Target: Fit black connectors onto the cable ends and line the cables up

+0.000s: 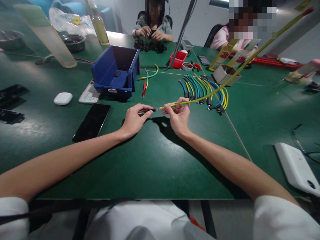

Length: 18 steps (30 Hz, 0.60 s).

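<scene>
My left hand (135, 119) pinches a small black sleeve (150, 110) at the end of a long yellow-green wire (225, 81). My right hand (179, 116) grips the same wire just right of its bare metal tip. The wire runs up and away to the right, over a row of several curved blue and yellow-green wires (203, 90) with black ends lying on the green table (155, 160). Both hands hover just above the table surface.
A blue bin (116, 70) stands behind my left hand, with a black phone (92, 121), a white case (63, 98) and a second phone (89, 94) to its left. A white device (297, 168) lies at the right. Two other people sit across the table.
</scene>
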Motion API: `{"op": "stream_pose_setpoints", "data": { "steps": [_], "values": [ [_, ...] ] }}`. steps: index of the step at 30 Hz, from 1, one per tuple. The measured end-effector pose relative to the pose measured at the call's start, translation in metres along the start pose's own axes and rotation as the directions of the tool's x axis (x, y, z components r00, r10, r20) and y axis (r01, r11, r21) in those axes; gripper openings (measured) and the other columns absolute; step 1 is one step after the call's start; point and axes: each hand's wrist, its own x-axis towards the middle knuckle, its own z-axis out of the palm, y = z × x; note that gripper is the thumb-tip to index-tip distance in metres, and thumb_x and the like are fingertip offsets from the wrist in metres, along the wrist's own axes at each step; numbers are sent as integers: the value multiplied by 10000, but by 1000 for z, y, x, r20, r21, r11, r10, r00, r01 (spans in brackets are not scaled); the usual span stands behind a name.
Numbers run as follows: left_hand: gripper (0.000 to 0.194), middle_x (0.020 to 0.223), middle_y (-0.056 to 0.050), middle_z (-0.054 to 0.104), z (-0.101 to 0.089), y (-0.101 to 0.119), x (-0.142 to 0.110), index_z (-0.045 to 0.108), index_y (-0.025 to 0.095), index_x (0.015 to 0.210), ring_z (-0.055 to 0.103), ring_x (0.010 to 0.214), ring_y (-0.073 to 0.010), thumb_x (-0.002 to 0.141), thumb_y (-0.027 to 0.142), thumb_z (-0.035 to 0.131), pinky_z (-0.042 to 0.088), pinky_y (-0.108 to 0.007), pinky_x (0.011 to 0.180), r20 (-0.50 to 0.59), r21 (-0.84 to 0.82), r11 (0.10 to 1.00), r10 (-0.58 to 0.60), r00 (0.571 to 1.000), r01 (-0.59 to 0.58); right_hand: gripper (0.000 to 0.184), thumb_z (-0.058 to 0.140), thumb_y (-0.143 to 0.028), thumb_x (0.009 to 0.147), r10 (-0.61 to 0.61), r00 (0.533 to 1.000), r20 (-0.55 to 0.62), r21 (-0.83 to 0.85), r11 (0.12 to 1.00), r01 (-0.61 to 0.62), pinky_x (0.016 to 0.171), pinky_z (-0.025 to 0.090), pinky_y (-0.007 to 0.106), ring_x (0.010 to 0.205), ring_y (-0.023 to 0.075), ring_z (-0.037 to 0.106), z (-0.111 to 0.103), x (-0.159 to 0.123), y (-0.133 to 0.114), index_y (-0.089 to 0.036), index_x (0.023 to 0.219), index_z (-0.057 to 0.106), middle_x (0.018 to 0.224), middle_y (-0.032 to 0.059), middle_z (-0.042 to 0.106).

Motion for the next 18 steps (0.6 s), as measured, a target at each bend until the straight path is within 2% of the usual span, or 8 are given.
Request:
{"op": "stream_pose_setpoints", "data": {
  "steps": [18],
  "values": [
    [224,967,-70,727,0,0,0,744,194,975,644,815,-175,835,349,665,507,-280,679,5,-8,1000,0,1000,0,510,763,-410,757,28,999,18,6,1000,-28,546,568,242,641,126,695,0,0,0,-291,942,302,743,-97,667]
  ]
}}
